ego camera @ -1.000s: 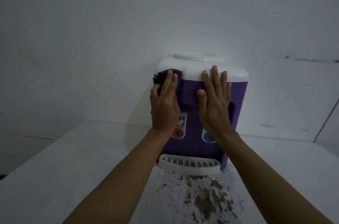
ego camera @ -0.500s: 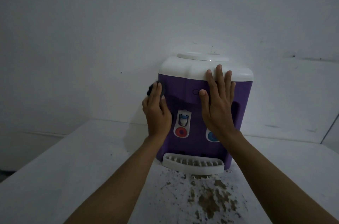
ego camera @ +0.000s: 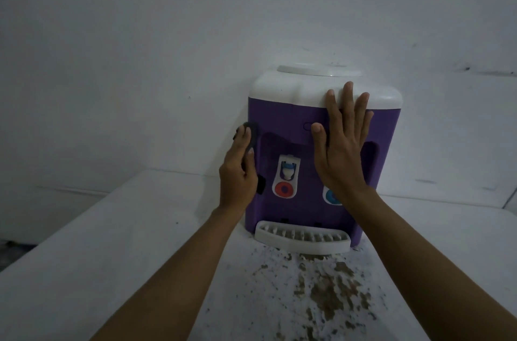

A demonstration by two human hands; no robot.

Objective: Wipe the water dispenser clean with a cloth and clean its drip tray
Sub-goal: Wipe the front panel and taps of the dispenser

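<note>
gripping the cloth (ego camera: 251, 136), left hand (ego camera: 236, 176) wraps the dispenser's (ego camera: 288, 125) left edge.

Dim, flat, bluish-grey light throughout; its source cannot be told. The white cap of the purple plastic water dispenser (ego camera: 293, 122) is the brightest patch, with a faint sheen. A soft shadow falls to its left, on the white wall (ego camera: 140, 61) and the white bench (ego camera: 84, 256). The dark grey cloth (ego camera: 251, 135) in the left hand's (ego camera: 237, 175) grip nearly merges with the purple side. Fine detail is soft and a little grainy. Wide-angle stretch: bench edges splay toward the lower corners, forearms loom large.
</note>
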